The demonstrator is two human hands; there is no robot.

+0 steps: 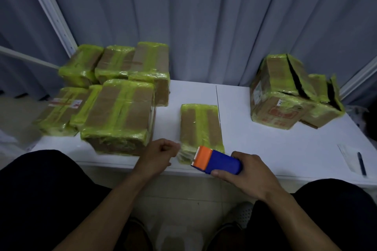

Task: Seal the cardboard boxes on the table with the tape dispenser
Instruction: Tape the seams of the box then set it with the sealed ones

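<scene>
The dispenser [218, 161], blue with an orange toothed head, sits in the right hand [242, 171] over the near edge of the table [265, 144]. The fingers wrap over its far side and the thumb presses along its near edge, so the grip is clamped on the blue body. The orange head points left and lies against the near end of the small box [201, 126]. This flat carton lies lengthwise in the middle of the table, already banded with yellow-green tape along its length and at both ends. A short, blurred stretch of tape [183, 152] runs from the head across the box's near left corner to the left hand [157, 155]. That hand's fingers are curled in, with the thumb against the forefinger, pinching the strip's end. On the table's left side a pile of taped boxes [120, 112] stands close together in two rows. Well apart on the right are two more cartons [285, 96] with dark gaps open in their tops. Near the right edge a pen [361, 163] lies on a paper [348, 157]. A grey curtain [204, 16] hangs behind.
</scene>
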